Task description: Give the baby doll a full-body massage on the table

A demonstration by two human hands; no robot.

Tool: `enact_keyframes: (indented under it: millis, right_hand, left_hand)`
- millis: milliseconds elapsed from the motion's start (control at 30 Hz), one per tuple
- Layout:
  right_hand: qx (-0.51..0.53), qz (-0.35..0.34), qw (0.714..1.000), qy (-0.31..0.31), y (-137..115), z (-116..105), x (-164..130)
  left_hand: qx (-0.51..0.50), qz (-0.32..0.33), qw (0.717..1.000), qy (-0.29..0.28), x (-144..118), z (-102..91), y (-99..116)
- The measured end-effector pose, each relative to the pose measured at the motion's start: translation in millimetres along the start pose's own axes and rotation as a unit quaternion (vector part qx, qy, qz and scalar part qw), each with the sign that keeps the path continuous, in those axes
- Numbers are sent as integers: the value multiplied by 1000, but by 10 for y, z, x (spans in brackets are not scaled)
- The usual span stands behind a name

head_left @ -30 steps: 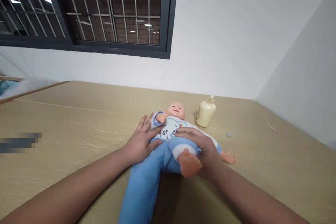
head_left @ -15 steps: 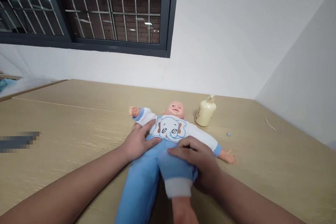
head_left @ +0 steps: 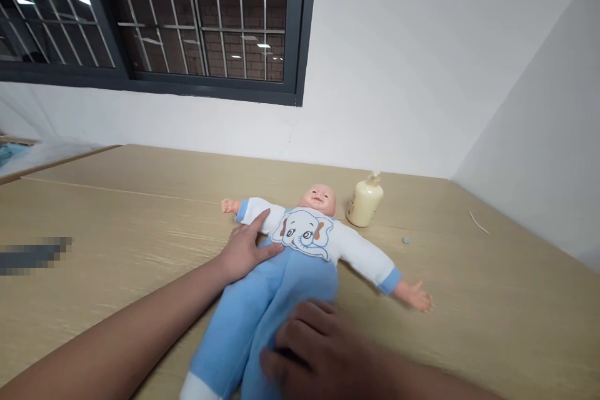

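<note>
A baby doll in a white elephant top and light blue trousers lies on its back on the wooden table, arms spread, head toward the wall. My left hand rests flat against the doll's side at the waist, fingers apart. Near the bottom edge, my right hand lies palm down over the doll's blue trouser leg, fingers curled on the fabric; whether it grips the leg is unclear. A cream pump bottle stands just right of the doll's head.
A white wall runs along the table's far edge and right side, with a barred dark-framed window above. A small grey speck and a thin pale sliver lie right of the doll. Another surface with blue material shows at far left.
The doll's bent leg has been brought down and laid straight. My right hand slid from the doll's hip down toward me along the leg. The doll's right arm moved from its chest out to the side.
</note>
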State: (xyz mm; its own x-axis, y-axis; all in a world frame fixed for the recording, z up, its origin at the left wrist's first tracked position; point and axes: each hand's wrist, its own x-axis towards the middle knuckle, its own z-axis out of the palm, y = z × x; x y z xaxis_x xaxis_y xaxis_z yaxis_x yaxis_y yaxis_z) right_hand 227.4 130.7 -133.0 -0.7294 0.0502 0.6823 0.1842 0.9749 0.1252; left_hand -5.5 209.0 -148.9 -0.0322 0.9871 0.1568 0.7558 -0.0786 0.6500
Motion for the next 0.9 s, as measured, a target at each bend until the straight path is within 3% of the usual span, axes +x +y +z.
enact_keyframes:
  millis: [200,333,433,533,633,767,900]
  right_hand:
    - [59,74,995,28,321,-319,-22]
    - [102,153,983,22,696,-233,-159]
    - [180,214,958,64,868,-82,-211]
    - [201,277,937,73,917,-11,-184]
    - [166,313,934,47,904,-42,-115]
    - [138,312,940,13,896,-111,-66]
    - [132,273,953,-12,865,-146,-107]
  left_hand:
    - [50,93,994,25,0,13,-41]
    - [112,176,978,17,-8,3,6]
    - [134,220,966,9,-27,-14,68]
    - [133,222,966,5,-50,-27,125]
    - [115,222,968,5,-68,-32,176]
    - [89,217,972,0,-83,-38,216]
    - [58,158,986,-1,-76,-18,165]
